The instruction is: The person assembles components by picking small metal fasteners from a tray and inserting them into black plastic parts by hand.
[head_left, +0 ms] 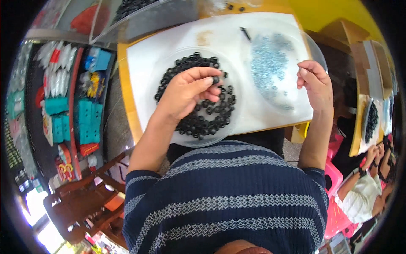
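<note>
Between the thumb and index finger of my left hand (184, 93) is a small black ring-shaped piece (216, 79). That hand is over a round clear tray (198, 143) with many loose black pieces (190, 63) of the same kind spread in it. My right hand (315, 82) is raised near the right side of a second clear tray (322, 59), thumb and fingers pinched together. Anything in that pinch is too small to make out. Many tiny, see-through bluish pieces (268, 63) lie in this second tray.
Both trays rest on white sheeting (237, 114) over a wooden table. A short black stick (245, 34) lies at the far side. Beyond stands a clear bin (156, 19) holding black pieces. Shelves of packaged goods (57, 97) are at left; another person (359, 194) sits at right.
</note>
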Demonstrator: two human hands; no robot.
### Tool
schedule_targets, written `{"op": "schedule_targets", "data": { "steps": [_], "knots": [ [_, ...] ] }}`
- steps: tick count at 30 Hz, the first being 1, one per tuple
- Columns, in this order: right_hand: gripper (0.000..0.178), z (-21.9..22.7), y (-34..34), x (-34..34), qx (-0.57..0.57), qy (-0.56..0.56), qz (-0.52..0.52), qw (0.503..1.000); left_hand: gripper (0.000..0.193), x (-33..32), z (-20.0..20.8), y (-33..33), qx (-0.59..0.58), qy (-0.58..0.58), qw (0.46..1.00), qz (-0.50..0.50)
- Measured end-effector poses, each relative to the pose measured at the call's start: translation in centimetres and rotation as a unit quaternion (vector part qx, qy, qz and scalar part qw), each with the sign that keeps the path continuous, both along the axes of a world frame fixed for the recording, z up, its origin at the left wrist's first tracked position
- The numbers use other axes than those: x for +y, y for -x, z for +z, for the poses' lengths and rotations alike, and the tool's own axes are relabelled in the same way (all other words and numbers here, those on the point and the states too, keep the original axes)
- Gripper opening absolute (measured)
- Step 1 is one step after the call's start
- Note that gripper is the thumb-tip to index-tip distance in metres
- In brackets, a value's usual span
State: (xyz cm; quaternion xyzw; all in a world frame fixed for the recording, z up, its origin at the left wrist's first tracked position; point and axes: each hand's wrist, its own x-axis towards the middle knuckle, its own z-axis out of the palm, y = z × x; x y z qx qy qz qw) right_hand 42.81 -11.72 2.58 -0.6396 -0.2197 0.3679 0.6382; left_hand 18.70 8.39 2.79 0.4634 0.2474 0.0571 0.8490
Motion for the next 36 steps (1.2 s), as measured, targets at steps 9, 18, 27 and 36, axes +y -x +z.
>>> {"op": "schedule_targets", "data": {
  "steps": [9,18,27,36],
  "knots": [
    [0.017,1.0,6.6,4.4,0.055,-0.036,0.164,0.984,0.023,-0.3,-0.5,2.2,-0.024,0.142,0.986,0.081],
    [0.015,0.3,11.4,6.8,0.089,-0.037,0.241,0.966,0.013,-1.6,-1.2,2.6,-0.036,0.227,0.967,0.107],
    [0.015,-0.2,11.3,6.7,0.085,-0.029,0.218,0.972,0.023,-2.9,-0.2,2.5,-0.015,-0.022,0.992,0.120],
    [0.012,-0.6,11.6,6.7,0.102,-0.029,0.230,0.967,0.028,-3.2,-0.5,2.9,0.032,-0.238,0.969,0.053]
  ]
}}
